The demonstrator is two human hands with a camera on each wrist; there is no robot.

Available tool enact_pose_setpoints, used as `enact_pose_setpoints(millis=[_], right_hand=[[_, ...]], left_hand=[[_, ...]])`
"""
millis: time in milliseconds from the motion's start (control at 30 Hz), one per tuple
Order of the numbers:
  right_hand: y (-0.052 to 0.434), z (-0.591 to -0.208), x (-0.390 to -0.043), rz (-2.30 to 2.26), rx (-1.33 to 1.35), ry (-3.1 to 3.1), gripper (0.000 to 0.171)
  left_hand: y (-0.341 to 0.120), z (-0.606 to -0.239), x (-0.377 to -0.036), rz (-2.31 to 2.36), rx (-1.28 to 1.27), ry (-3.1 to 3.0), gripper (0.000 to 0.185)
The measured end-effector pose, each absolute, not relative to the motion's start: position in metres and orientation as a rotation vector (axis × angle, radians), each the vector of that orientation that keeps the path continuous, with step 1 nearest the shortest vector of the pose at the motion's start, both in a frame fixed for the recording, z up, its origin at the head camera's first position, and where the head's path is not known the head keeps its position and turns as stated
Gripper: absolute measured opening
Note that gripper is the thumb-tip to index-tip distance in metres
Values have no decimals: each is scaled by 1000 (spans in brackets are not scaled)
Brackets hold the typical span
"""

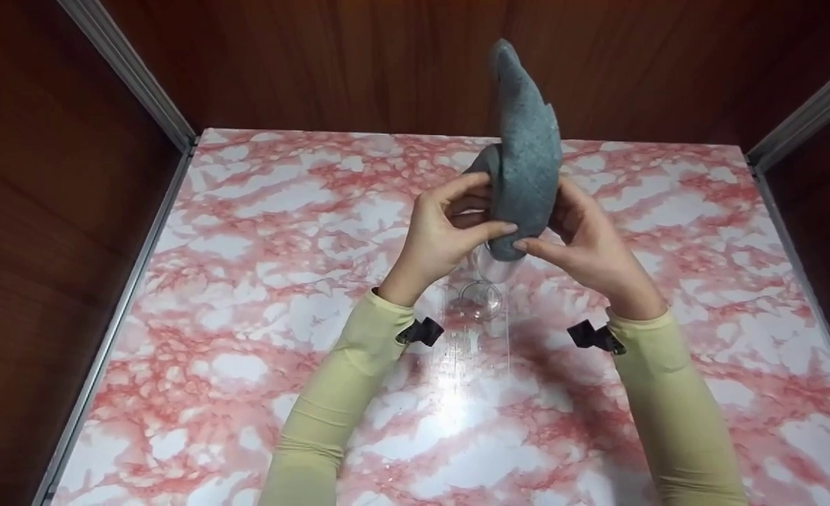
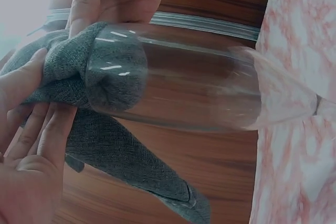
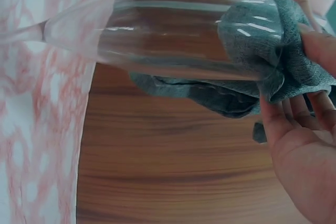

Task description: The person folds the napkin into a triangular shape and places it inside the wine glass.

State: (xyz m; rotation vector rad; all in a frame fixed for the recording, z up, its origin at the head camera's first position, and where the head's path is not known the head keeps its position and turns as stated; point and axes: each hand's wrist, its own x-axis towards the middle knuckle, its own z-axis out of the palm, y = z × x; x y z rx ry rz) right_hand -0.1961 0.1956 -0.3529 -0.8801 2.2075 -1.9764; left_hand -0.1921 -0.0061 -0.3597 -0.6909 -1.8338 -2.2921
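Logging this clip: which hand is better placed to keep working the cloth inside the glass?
Probably the right hand: its fingers pinch the grey cloth at the glass rim, while the left hand seems to steady it.

A clear, tall stemmed wine glass (image 2: 199, 87) is held tilted above the pink marble-patterned tabletop, stem pointing down. A grey woven cloth (image 1: 523, 161) is stuffed into its mouth and drapes over the rim.
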Motion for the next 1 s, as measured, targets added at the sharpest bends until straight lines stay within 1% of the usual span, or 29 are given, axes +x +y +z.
enact_pose_setpoints(millis=[67, 167, 333, 500, 567, 667, 867, 1000], right_hand=[[195, -354, -195, -1934, -888, 2239, 66], [195, -356, -193, -1902, -918, 2283, 65], [197, -356, -190, -2016, -921, 2193, 63], [196, -349, -190, -2181, -911, 2062, 51], [195, -344, -190, -2196, -908, 2059, 46], [196, -340, -190, -2176, -864, 2104, 43], [197, -339, -191, -2126, -860, 2179, 43], [195, -340, -192, -2115, -887, 2181, 41]], left_hand=[[-7, -361, -190, -2276, -708, -1845, 48], [-7, -358, -184, -2245, -731, -1849, 46], [-8, -351, -177, -2161, -790, -1856, 49], [-7, -363, -187, -2119, -853, -1847, 54], [-6, -368, -191, -2090, -884, -1839, 56], [-6, -368, -192, -2037, -920, -1864, 57], [-8, -348, -182, -2029, -927, -1908, 54], [-8, -332, -174, -2056, -870, -1878, 47]])
